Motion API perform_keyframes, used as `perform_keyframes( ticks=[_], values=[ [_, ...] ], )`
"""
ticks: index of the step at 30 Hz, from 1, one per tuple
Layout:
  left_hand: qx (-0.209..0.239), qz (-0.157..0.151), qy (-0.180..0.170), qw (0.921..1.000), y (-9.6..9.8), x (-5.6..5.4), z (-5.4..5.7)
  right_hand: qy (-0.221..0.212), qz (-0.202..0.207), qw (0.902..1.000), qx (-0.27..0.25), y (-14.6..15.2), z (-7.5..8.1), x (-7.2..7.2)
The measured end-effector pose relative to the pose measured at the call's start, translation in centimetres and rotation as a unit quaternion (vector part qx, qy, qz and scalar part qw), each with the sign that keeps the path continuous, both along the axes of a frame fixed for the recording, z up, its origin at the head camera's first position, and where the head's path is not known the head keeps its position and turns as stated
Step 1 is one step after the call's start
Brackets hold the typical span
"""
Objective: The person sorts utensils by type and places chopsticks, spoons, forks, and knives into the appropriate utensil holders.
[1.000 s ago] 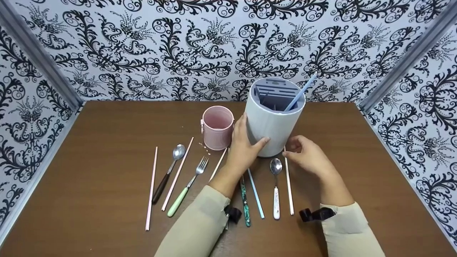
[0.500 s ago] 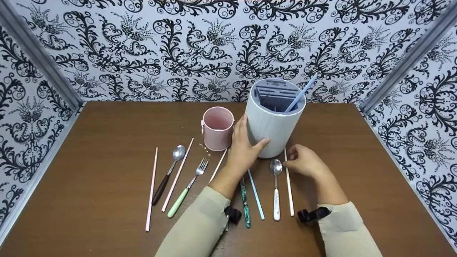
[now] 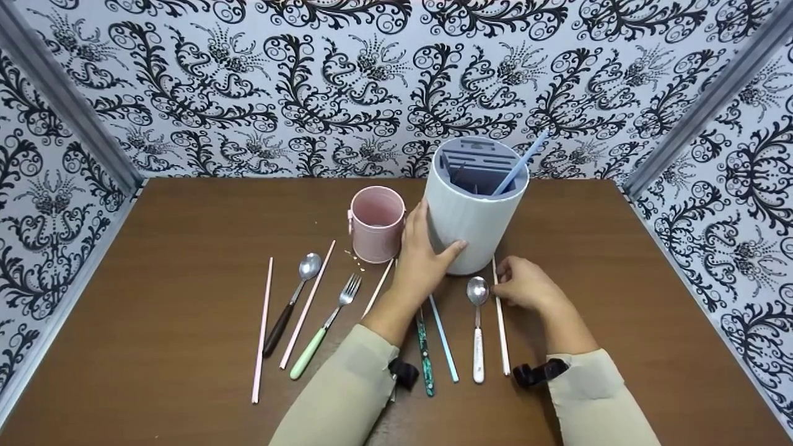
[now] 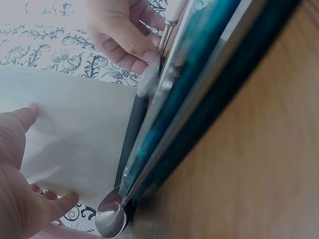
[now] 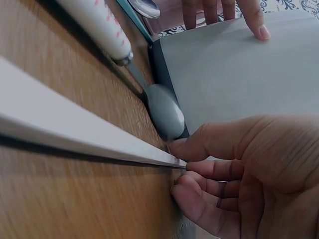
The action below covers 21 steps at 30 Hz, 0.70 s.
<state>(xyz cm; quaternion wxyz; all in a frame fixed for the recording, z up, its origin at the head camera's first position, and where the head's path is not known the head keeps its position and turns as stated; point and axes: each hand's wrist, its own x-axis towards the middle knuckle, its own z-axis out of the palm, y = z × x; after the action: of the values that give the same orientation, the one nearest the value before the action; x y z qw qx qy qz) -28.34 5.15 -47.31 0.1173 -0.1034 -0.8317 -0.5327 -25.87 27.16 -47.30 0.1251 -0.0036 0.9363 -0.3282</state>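
A tall white utensil holder (image 3: 474,229) with a grey slotted top stands on the table, a blue chopstick (image 3: 523,162) leaning out of it. My left hand (image 3: 424,257) grips its left side, thumb across the front and fingers along the wall. Just right of the holder's base, my right hand (image 3: 530,286) pinches a pale chopstick (image 3: 502,334) near its far end; the right wrist view shows thumb and index finger meeting at that tip. The chopstick still lies along the table. Beside it rests a spoon (image 3: 477,328) with a white patterned handle.
A pink cup (image 3: 376,238) stands left of the holder. Leftward lie a green-handled fork (image 3: 316,341), a dark-handled spoon (image 3: 288,316) and pink chopsticks (image 3: 263,328). A teal-patterned handle (image 3: 425,356) and a blue chopstick lie under and beside my left forearm. Patterned panels wall the table (image 3: 632,297).
My right hand has shifted slightly down along the pale chopstick, toward me, and its fingers have drawn in on it. The left hand and the holder stay put.
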Motion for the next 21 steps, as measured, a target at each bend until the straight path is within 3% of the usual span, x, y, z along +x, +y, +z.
perform_keyframes(
  ticks=[5, 21],
  values=[
    [-0.003, 0.001, 0.0, 1.0, 0.01, -0.08, -0.05, -0.005, -0.005, 1.0, 0.0, -0.1, -0.01, 0.1],
    [-0.001, 0.001, -0.001, 1.0, 0.01, 0.07, 0.13, -0.003, -0.016, 0.9973, 0.071, -0.3, 0.33, 0.17]
  ],
)
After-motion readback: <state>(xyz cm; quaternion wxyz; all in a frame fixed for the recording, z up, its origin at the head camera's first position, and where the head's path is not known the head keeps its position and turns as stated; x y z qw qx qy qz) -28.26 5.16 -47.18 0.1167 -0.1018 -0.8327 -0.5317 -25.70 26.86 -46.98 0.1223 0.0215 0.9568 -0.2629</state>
